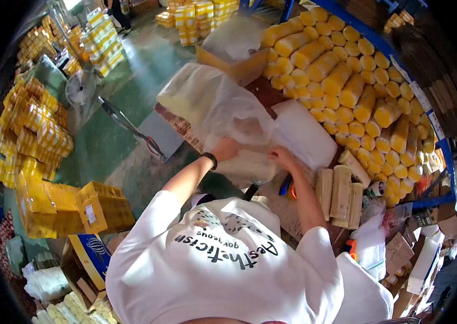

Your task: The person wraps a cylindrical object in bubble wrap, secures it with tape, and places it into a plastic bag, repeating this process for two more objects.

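Observation:
My left hand (227, 148), with a black band on its wrist, has its fingers closed on the left side of a clear plastic bag (244, 121). The fingers of my right hand (281, 156) pinch the bag's right edge. Between my hands, close to my body, lies a pale oblong bundle (248, 165) under clear film; what it is made of I cannot make out. Beyond my hands the loose plastic spreads over the table, and a large pale stack (185, 92) shows through it at the far left.
Pale oblong packs (342, 189) stand at my right beside a white sheet (304, 135). Yellow-and-white rolls (342, 81) are piled behind a blue frame (385, 59). An open carton (234, 65) stands ahead. Taped yellow boxes (104, 208) and a fan (81, 87) are at left.

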The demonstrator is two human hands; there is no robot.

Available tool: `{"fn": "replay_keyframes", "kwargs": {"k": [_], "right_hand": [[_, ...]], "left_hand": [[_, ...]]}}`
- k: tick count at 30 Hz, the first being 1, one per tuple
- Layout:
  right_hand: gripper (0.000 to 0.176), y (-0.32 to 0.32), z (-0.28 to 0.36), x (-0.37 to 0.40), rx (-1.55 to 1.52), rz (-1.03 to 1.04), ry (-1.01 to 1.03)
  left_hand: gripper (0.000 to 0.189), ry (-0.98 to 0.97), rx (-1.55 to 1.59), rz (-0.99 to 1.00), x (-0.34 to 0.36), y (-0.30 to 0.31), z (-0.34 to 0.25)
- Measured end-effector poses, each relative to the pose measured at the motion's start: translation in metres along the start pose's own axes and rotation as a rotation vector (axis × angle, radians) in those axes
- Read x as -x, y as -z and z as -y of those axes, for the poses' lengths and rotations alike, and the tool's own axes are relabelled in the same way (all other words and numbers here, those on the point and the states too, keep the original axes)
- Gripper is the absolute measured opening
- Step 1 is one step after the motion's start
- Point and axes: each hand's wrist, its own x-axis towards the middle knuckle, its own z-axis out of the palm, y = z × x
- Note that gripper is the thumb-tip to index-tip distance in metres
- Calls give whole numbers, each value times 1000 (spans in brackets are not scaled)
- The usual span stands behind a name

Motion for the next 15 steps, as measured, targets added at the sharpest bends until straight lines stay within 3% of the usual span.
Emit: {"fn": "replay_keyframes", "kwargs": {"k": [2, 5, 9, 12, 15], "right_hand": [[14, 13, 12, -1, 54, -162, 153], [11, 24, 35, 43, 136, -199, 285], [11, 0, 33, 59, 224, -312, 458], [11, -33, 12, 61, 231, -257, 405], [12, -46, 10, 66, 240, -222, 265]], "left_hand": [[19, -13, -128, -61, 1, 11, 11], [18, -250, -104, -318, 32, 18, -11], [16, -332, 153, -448, 59, 9, -18], [20, -300, 182, -244, 59, -32, -13], [20, -230, 236, -101, 67, -30, -24]]}}
